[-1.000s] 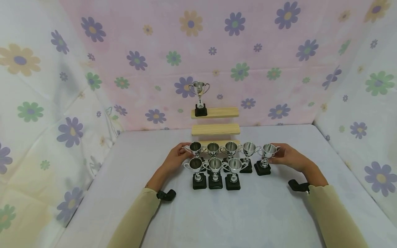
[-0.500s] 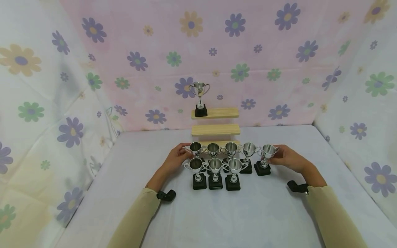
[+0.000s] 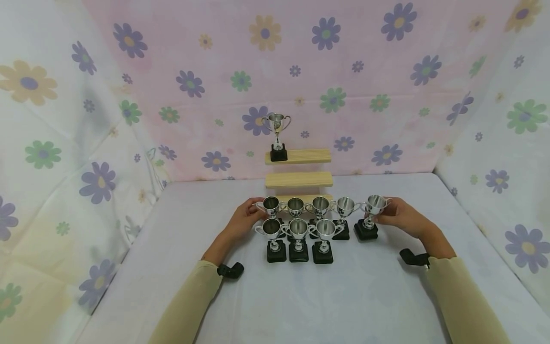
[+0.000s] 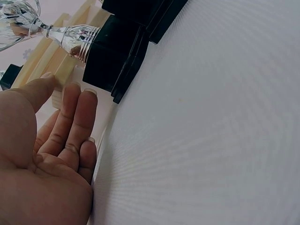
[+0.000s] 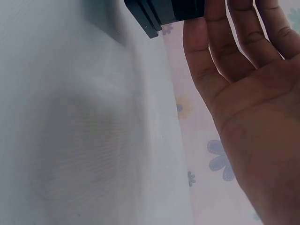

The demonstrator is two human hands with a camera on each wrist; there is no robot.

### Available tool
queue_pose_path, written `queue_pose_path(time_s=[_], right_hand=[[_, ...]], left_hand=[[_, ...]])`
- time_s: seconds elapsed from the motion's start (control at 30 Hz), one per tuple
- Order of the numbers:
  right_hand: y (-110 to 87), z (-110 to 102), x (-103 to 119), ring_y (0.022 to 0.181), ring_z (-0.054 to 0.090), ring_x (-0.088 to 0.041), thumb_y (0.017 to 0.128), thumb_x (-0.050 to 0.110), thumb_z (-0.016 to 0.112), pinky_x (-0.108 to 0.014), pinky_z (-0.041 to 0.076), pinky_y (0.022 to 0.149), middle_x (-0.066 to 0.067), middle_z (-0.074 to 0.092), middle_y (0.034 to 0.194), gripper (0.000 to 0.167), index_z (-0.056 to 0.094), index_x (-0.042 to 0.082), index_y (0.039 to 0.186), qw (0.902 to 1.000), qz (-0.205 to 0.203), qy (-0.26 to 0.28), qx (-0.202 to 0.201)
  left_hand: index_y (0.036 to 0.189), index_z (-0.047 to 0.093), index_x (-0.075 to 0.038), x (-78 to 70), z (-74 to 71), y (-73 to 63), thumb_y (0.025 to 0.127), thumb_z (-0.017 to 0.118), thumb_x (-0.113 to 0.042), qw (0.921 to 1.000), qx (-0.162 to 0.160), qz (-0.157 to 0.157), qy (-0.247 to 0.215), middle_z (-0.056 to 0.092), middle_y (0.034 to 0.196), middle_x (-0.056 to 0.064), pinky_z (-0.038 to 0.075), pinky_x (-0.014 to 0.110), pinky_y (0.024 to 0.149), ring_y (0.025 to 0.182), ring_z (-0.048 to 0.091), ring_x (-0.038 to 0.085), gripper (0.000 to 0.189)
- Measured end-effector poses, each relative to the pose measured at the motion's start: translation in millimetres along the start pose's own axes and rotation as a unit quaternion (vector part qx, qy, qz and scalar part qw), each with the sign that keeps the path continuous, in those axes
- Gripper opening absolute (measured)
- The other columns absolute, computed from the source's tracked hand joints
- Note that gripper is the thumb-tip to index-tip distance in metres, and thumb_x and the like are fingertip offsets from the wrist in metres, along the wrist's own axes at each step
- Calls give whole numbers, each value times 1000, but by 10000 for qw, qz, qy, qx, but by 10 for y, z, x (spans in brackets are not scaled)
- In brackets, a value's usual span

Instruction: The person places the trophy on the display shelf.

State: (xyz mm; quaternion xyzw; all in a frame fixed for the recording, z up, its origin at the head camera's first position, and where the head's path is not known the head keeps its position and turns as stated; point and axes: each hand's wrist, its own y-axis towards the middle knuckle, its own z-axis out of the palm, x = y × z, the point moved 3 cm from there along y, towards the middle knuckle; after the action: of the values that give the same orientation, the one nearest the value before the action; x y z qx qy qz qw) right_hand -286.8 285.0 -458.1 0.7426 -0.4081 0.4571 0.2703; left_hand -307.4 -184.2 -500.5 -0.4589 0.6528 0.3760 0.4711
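Note:
My right hand (image 3: 404,217) holds a silver two-handled trophy cup (image 3: 375,205) at the right end of the back row, tilted a little. Its black base (image 5: 164,11) is at the top of the right wrist view, against the fingers. My left hand (image 3: 245,217) is beside the leftmost trophy (image 3: 270,205) of that row. In the left wrist view its fingers are loosely bent below a trophy's black base (image 4: 115,51), with nothing between them and the thumb. Several more trophies stand close together between the hands, with a front row of three, including a middle one (image 3: 298,229).
Behind the trophies rise three wooden shelf steps, such as the middle step (image 3: 298,180). Another trophy (image 3: 277,126) stands on the left end of the top step (image 3: 309,156). A white cloth covers the table (image 3: 301,301); flowered fabric (image 3: 301,81) hangs around it.
The right hand has moved the trophy it holds slightly up and to the right, away from its neighbour. The left hand and the other trophies have stayed put.

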Motion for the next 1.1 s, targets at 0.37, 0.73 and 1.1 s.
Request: queue_pose_path(time_s=[0.37,0.73,1.1], right_hand=[[-11,-25,103,109,72,-12,102,5,69,-26,56,92,-9,77,116,32,63,-11,129,9994,-320,28,-126],[-3,-35,234,107,72,-13,102,2,68,-26,56,92,-6,76,115,27,65,-10,126,9981,-583,109,-172],[-3,-104,350,107,71,-9,101,-5,63,-23,56,92,0,77,113,22,66,-8,123,9944,-947,357,-307]], left_hand=[[151,52,-4,-5,8,1,108,61,-8,10000,-58,-50,12,77,119,18,51,34,100,100,75,15,44],[152,50,-4,-14,-1,-9,108,61,-9,9999,-45,-16,131,77,116,18,50,43,105,102,76,20,46],[152,50,-4,-19,-9,-16,108,60,-7,9999,-10,-13,141,78,111,15,51,42,104,105,76,24,46]])
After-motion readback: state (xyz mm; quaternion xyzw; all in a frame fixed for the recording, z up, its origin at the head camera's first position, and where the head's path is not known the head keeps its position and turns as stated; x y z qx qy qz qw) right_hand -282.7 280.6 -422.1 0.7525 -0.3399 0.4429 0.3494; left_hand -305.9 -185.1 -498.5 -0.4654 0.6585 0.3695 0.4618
